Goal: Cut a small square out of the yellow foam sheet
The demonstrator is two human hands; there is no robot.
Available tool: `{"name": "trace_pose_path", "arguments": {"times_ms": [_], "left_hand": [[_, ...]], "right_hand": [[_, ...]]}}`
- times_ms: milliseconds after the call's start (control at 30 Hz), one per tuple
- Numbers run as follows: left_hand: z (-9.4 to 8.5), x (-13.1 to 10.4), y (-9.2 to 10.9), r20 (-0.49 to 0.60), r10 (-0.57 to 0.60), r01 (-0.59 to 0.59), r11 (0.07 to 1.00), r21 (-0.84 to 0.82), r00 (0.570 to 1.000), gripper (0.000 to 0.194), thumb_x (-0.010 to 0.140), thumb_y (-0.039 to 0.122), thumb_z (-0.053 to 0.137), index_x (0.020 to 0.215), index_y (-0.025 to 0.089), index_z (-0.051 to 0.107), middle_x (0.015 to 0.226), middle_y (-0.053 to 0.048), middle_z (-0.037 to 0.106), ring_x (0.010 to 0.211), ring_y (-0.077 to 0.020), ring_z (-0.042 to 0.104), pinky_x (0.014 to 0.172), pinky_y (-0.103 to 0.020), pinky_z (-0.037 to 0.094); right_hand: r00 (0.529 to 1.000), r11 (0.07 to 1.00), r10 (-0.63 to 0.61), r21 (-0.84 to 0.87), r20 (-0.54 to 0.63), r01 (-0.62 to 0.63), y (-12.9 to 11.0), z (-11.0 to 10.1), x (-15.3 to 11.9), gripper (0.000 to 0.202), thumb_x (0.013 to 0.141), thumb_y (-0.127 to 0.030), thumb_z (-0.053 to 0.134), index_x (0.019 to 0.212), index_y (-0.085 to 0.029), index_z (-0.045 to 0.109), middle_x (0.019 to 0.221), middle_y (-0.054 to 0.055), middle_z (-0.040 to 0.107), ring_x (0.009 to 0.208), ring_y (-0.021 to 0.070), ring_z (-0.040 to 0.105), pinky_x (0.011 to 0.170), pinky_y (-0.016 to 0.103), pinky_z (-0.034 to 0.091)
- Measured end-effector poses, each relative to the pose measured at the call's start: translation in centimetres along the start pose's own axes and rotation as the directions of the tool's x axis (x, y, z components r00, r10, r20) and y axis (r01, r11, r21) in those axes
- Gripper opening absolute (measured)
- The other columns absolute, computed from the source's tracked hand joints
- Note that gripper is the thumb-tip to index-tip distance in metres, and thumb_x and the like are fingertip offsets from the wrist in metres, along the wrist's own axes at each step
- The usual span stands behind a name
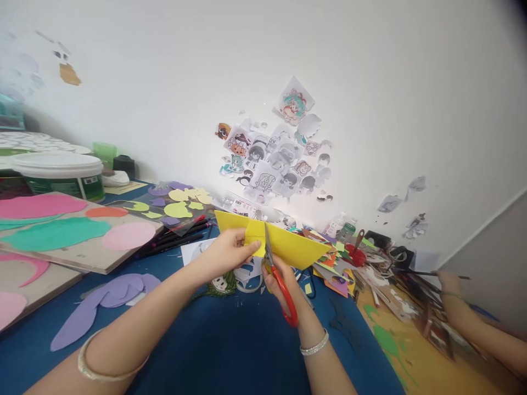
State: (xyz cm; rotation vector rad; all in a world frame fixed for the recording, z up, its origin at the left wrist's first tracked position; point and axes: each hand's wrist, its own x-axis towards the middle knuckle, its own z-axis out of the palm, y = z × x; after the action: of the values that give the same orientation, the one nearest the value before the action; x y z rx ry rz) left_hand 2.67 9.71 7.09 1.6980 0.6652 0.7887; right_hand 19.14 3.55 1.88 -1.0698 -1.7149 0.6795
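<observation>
A yellow sheet of craft paper or foam [296,241] is held up over the blue table, with a drawn line on its folded or overlapping middle part. My left hand [230,249] pinches it there, thumb in front and fingers curled behind. In my right hand [284,274] is a pair of scissors with red handles [290,307], its blades pointing up against the yellow sheet beside my left thumb. Part of my right hand's grip is hidden by the handles. Below my hands lie a white-faced green cutout [221,283] and white paper scraps.
Grey boards [123,249] with pink and teal shapes lie at left, near purple cutouts [107,302] and a white-lidded tub [57,164]. Colored scraps [335,263] pile up at right. Another person's hand [450,282] holds a thin dark stick at far right. Drawings cover the wall.
</observation>
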Motion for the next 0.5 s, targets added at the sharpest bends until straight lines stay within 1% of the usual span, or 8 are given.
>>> {"name": "trace_pose_path", "arguments": {"times_ms": [100,167,233,400,500], "left_hand": [[0.3,0.0,0.0,0.011,-0.012,0.013,0.999,-0.047,1.000,0.028,0.072,0.045,0.053,0.070,0.018,0.047,0.049,0.007,0.045,0.038,-0.0029,0.032,0.039,-0.018,0.023],[0.4,0.1,-0.1,0.016,-0.011,0.013,0.997,-0.080,1.000,0.026,0.072,0.042,0.054,0.070,0.018,0.047,0.048,0.007,0.045,0.039,-0.0028,0.032,0.039,-0.018,0.023],[0.6,0.2,-0.2,0.018,-0.010,0.012,0.993,-0.116,1.000,0.024,0.072,0.041,0.054,0.071,0.018,0.047,0.048,0.008,0.044,0.039,-0.0026,0.031,0.040,-0.018,0.022],[1.2,0.3,-0.5,0.028,-0.020,0.025,0.981,-0.194,0.999,0.025,0.074,0.042,0.052,0.075,0.018,0.045,0.048,0.009,0.042,0.039,-0.0019,0.027,0.040,-0.019,0.018],[1.3,0.3,-0.6,0.032,-0.027,0.033,0.977,-0.209,0.999,0.024,0.074,0.041,0.051,0.077,0.018,0.045,0.049,0.009,0.041,0.038,-0.0016,0.026,0.040,-0.019,0.017]], "right_hand": [[1.000,1.000,-0.005,0.012,-0.017,0.005,0.2,0.2,0.1,0.049,0.074,-0.064,0.054,0.093,-0.018,0.050,0.068,-0.002,0.037,0.056,0.0110,0.033,0.050,0.025,0.028],[1.000,1.000,-0.011,0.028,-0.024,0.012,0.3,0.4,0.1,0.047,0.075,-0.064,0.053,0.082,-0.018,0.047,0.064,-0.003,0.034,0.053,0.0099,0.031,0.048,0.025,0.025],[1.000,0.999,-0.017,0.044,-0.026,0.018,0.2,0.7,0.1,0.047,0.076,-0.065,0.050,0.077,-0.018,0.044,0.063,-0.003,0.033,0.052,0.0094,0.030,0.048,0.024,0.025],[0.998,0.997,-0.039,0.066,-0.045,0.042,-0.1,1.0,0.1,0.050,0.076,-0.068,0.047,0.079,-0.018,0.045,0.067,-0.001,0.036,0.056,0.0099,0.032,0.050,0.024,0.026],[0.998,0.997,-0.039,0.068,-0.054,0.043,0.0,0.9,0.1,0.048,0.077,-0.066,0.047,0.077,-0.018,0.045,0.066,-0.002,0.035,0.055,0.0098,0.032,0.050,0.024,0.026]]}}
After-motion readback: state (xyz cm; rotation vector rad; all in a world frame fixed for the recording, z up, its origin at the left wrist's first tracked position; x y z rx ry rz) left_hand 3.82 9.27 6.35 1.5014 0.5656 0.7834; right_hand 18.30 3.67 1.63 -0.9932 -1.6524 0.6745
